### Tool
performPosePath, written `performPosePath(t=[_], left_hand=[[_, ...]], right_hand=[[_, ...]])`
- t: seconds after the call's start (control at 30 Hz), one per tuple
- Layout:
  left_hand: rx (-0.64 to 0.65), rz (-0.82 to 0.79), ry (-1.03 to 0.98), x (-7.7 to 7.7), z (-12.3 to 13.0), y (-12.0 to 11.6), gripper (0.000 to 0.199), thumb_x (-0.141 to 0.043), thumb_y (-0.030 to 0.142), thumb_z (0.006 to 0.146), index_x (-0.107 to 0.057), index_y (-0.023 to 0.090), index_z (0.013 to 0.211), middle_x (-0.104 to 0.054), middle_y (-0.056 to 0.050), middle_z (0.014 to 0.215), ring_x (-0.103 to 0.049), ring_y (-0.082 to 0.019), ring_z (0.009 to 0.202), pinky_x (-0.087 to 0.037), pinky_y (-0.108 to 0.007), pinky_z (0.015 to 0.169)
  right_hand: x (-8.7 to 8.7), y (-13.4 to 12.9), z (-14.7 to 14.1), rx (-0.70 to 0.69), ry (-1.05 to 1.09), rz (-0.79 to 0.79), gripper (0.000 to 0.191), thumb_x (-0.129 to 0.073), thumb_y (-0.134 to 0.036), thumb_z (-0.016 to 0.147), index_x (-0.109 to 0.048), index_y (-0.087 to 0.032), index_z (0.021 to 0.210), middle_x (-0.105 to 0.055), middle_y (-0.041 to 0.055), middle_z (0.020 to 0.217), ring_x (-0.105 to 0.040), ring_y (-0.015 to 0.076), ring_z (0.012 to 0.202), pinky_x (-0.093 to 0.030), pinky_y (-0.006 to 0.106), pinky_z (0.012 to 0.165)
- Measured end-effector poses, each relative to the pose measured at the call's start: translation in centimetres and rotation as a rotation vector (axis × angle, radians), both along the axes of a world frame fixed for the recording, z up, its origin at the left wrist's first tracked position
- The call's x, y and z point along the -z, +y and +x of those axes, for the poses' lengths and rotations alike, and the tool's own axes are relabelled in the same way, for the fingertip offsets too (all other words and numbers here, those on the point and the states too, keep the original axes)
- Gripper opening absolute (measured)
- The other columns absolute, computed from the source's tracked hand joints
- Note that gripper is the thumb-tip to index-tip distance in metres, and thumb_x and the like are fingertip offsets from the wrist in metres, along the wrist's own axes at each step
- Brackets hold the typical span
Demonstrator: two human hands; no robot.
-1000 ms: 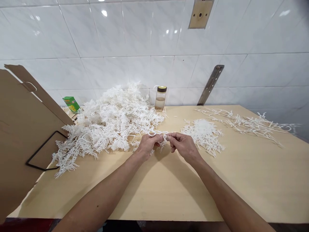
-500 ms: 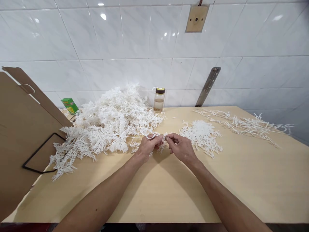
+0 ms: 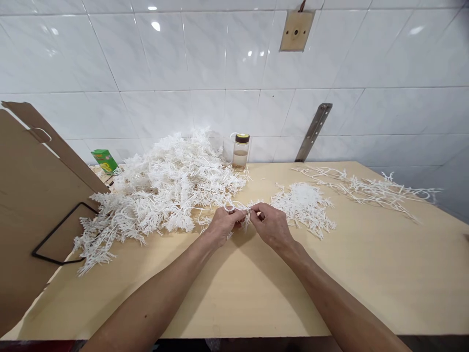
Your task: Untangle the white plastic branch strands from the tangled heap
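Observation:
My left hand (image 3: 224,224) is closed on a white plastic branch (image 3: 231,207), whose looped stem rises above the fingers. Just to its right, my right hand (image 3: 269,222) pinches at the same branch, the fingertips of both hands nearly touching. A big heap of white feathery plastic sprigs (image 3: 176,181) spreads behind and left of my left hand. Beyond my right hand is a smaller pile of short white pieces (image 3: 304,203). Farther right, long bare white stems (image 3: 366,188) lie loosely together.
A bottle of liquid (image 3: 241,152) stands by the tiled wall, and a green box (image 3: 105,161) is behind the heap. A cardboard box (image 3: 40,205) fills the left side. A metal bracket (image 3: 314,132) leans at the wall on the table's (image 3: 234,303) far edge.
My right hand has shifted slightly left, its fingertips closer against my left fingers. The view has moved a little.

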State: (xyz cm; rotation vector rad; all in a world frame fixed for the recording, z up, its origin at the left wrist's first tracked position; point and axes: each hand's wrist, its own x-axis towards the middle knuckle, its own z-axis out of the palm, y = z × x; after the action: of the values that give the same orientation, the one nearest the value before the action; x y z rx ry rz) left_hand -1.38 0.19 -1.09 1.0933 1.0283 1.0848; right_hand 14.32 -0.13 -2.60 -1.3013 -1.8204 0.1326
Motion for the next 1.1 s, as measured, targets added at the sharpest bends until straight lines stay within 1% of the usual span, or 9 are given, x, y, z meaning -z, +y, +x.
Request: performPosePath(t=[0.07,0.17,0.23,0.43,0.53,0.63,0.73,0.83,1.1], left_hand=[[-0.018,0.025,-0.028,0.1,0.0,0.1,0.036,-0.079,0.04,0.059,-0.053,0.017,0.049,-0.049,0.001,0.051,-0.042,-0.01,0.051,-0.033,-0.027,0.053],[-0.044,0.036,-0.082,0.1,-0.1,0.1,0.037,-0.083,0.045,0.057,-0.061,0.015,0.056,-0.057,-0.003,0.061,-0.049,-0.012,0.057,-0.039,-0.027,0.058],[-0.041,0.023,-0.124,0.1,-0.2,0.2,0.039,-0.084,0.047,0.057,-0.062,0.014,0.059,-0.059,-0.003,0.065,-0.051,-0.012,0.06,-0.041,-0.027,0.06],[-0.01,-0.034,-0.205,-0.3,-0.4,0.1,0.041,-0.085,0.046,0.057,-0.059,0.015,0.057,-0.055,-0.001,0.062,-0.05,-0.011,0.06,-0.042,-0.025,0.06],[-0.022,-0.049,-0.226,-0.2,-0.3,0.2,0.04,-0.086,0.046,0.056,-0.061,0.015,0.061,-0.056,-0.001,0.063,-0.051,-0.011,0.061,-0.042,-0.026,0.06],[-0.04,-0.056,-0.235,0.2,-0.2,0.4,0.041,-0.086,0.047,0.056,-0.062,0.015,0.065,-0.059,-0.001,0.065,-0.053,-0.012,0.061,-0.041,-0.026,0.06],[-0.048,-0.065,-0.242,0.6,-0.2,0.5,0.042,-0.086,0.048,0.057,-0.063,0.015,0.067,-0.059,-0.001,0.064,-0.053,-0.011,0.06,-0.039,-0.026,0.058],[-0.059,-0.076,-0.246,0.8,-0.3,0.6,0.041,-0.086,0.048,0.057,-0.063,0.015,0.067,-0.058,0.0,0.062,-0.052,-0.011,0.059,-0.038,-0.025,0.057],[-0.063,-0.086,-0.221,0.4,0.0,0.4,0.042,-0.088,0.047,0.054,-0.064,0.014,0.067,-0.059,0.0,0.063,-0.052,-0.01,0.058,-0.038,-0.025,0.057]], right_hand=[[-0.1,0.3,0.4,0.084,0.057,-0.04,0.016,-0.051,-0.028,0.083,-0.062,-0.021,0.074,-0.068,0.0047,0.07,-0.061,0.0173,0.061,-0.05,0.03,0.066],[-0.5,0.6,1.7,0.215,0.253,-0.192,0.02,-0.053,-0.037,0.083,-0.062,-0.02,0.078,-0.064,0.0024,0.061,-0.059,0.0159,0.048,-0.05,0.029,0.053],[-0.9,0.8,2.6,0.251,0.349,-0.243,0.025,-0.056,-0.043,0.081,-0.064,-0.019,0.083,-0.064,0.0018,0.061,-0.059,0.0156,0.046,-0.05,0.027,0.047],[-1.3,1.4,4.3,0.342,0.309,-0.21,0.022,-0.061,-0.038,0.077,-0.065,-0.018,0.086,-0.068,0.0045,0.072,-0.061,0.0155,0.05,-0.05,0.029,0.052],[-1.4,1.1,4.0,0.259,0.25,-0.251,0.025,-0.06,-0.038,0.08,-0.068,-0.018,0.093,-0.067,0.0032,0.07,-0.059,0.0146,0.048,-0.049,0.03,0.055],[-1.8,0.2,2.5,0.06,0.284,-0.297,0.034,-0.057,-0.048,0.085,-0.071,-0.02,0.1,-0.065,0.0014,0.066,-0.054,0.0128,0.043,-0.046,0.028,0.05],[-1.9,-0.6,0.7,-0.088,0.324,-0.29,0.038,-0.062,-0.052,0.082,-0.071,-0.022,0.102,-0.069,0.0039,0.075,-0.054,0.0127,0.045,-0.046,0.028,0.048],[-1.8,-0.9,-0.3,-0.094,0.365,-0.333,0.035,-0.064,-0.054,0.08,-0.071,-0.021,0.092,-0.07,0.0057,0.079,-0.056,0.013,0.045,-0.047,0.028,0.047],[-2.2,-0.9,-0.4,-0.071,0.48,-0.455,0.035,-0.065,-0.053,0.078,-0.07,-0.019,0.082,-0.064,0.0018,0.062,-0.054,0.0136,0.042,-0.047,0.027,0.044]])
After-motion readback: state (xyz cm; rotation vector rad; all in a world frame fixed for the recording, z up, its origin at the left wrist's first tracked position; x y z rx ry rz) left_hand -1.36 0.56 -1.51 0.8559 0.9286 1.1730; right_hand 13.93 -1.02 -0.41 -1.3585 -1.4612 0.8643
